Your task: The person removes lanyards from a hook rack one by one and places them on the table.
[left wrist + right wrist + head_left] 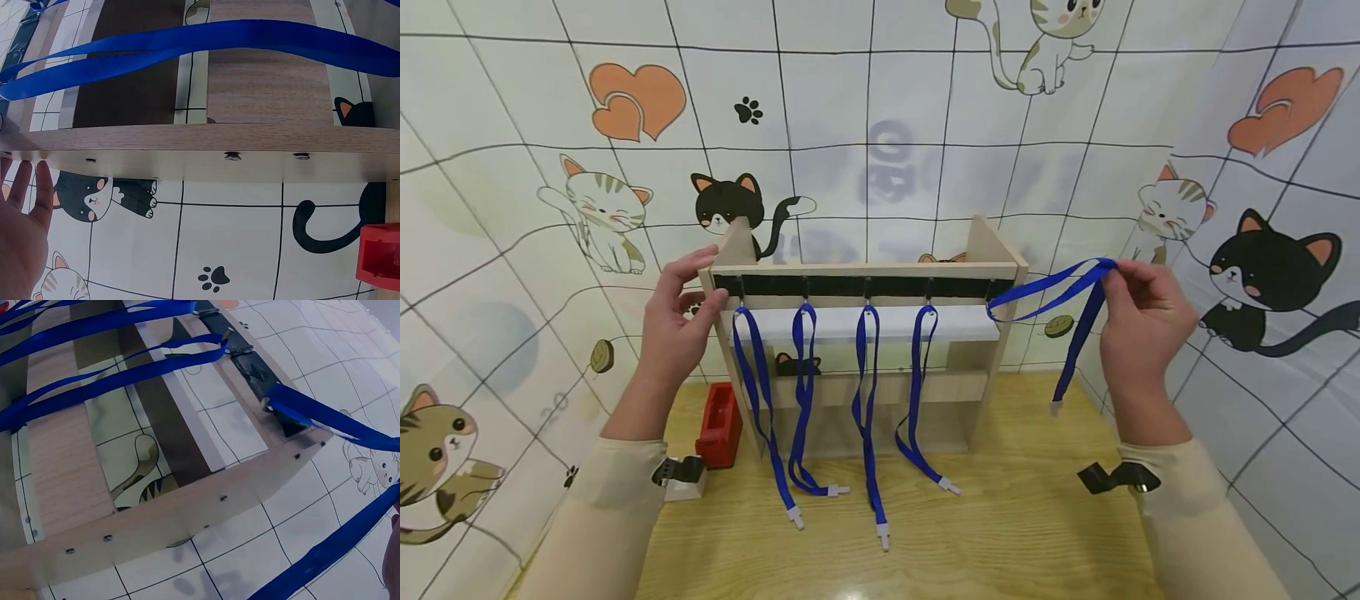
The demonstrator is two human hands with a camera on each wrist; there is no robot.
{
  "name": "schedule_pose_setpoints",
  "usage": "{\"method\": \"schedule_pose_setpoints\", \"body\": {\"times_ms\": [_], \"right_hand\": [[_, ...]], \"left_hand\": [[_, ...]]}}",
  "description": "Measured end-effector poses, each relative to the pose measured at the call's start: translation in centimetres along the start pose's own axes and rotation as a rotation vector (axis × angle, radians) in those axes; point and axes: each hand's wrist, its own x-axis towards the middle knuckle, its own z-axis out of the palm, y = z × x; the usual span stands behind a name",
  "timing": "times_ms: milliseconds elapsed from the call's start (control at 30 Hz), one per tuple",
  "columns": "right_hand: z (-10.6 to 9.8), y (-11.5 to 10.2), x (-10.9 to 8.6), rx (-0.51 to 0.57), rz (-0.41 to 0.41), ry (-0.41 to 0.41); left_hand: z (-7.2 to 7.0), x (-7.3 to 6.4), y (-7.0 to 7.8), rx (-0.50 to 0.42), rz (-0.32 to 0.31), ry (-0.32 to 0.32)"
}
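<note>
A small wooden shelf (880,387) stands with a black strip (842,287) of hooks along its top front. Several blue lanyards (868,400) hang from the hooks, their pale clips lying toward the table. My left hand (673,321) grips the shelf's upper left corner, thumb on the front; its fingers (44,194) touch the side panel in the left wrist view. Off to the right, my right hand (1142,321) pinches another blue lanyard (1052,292), drawn out sideways from the rightmost hook. Its tail and clip dangle below that hand. Only a sliver of the right hand shows in the right wrist view.
A red tape dispenser-like holder (720,425) sits left of the shelf, with a small white object (685,487) partly behind the left wrist strap. The wood-grain table (1000,525) extends in front. A cat-printed, gridded sheet (880,100) surrounds the back and sides.
</note>
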Motion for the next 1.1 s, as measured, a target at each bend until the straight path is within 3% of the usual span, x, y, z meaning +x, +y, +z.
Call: {"method": "schedule_pose_setpoints", "body": {"times_ms": [267, 500, 667, 833, 933, 1100], "right_hand": [[-0.3, 1.2, 1.7, 0.002, 0.064, 0.04], [-0.1, 0.3, 1.8, 0.006, 0.078, 0.029], [0.0, -1.4, 1.6, 0.08, 0.051, -0.016], [0.2, -2.8, 1.6, 0.154, -0.052, -0.053], [0.2, -3.0, 1.9, 0.109, -0.091, -0.076], [-0.2, -2.4, 2.5, -0.031, -0.028, -0.133]], "left_hand": [[-0.2, 0.0, 0.0, -0.008, 0.016, 0.003], [-0.1, 0.0, 0.2, -0.014, 0.006, 0.002], [0.0, 0.0, 0.1, -0.009, -0.01, -0.003], [0.0, 0.2, 0.1, -0.015, 0.003, 0.002], [0.0, 0.2, 0.1, -0.016, 0.002, 0.006], [0.0, -0.1, 0.4, -0.019, -0.014, 0.001]]}}
